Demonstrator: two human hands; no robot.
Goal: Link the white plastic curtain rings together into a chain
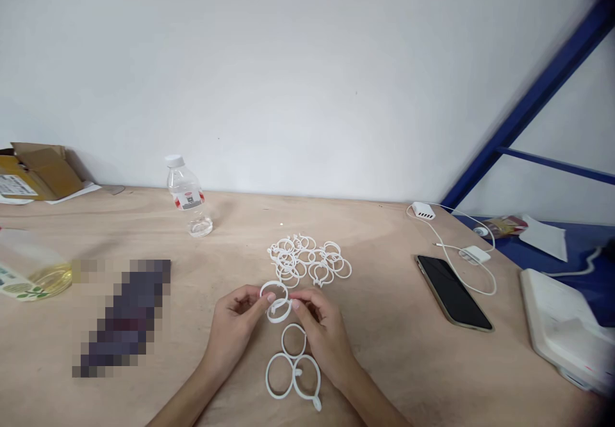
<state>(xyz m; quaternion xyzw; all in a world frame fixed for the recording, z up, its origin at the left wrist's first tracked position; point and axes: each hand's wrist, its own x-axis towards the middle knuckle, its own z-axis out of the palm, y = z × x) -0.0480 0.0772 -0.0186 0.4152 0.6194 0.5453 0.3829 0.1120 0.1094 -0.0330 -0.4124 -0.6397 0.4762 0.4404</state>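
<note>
My left hand [239, 318] pinches a white plastic curtain ring [274, 283] between thumb and fingers, just above the table. A second curtain ring [279, 319] hangs tilted below it, overlapping the first. My right hand [323, 324] grips this second ring by its right side; whether the two rings are linked, I cannot tell. Closer to me, between my forearms, lie several rings: a smaller-looking ring [293, 340] touches a left ring [279, 376] and a right ring [307, 377] with a small eyelet. Just beyond my hands is a loose pile of curtain rings [307, 257].
A water bottle [187, 196] stands at the back left, near a cardboard box [43, 170]. On the left lie a bag with yellow contents [38, 279] and a blurred dark object [127, 318]. A phone [454, 292], charger hub [423, 210] and white device [562, 331] are right.
</note>
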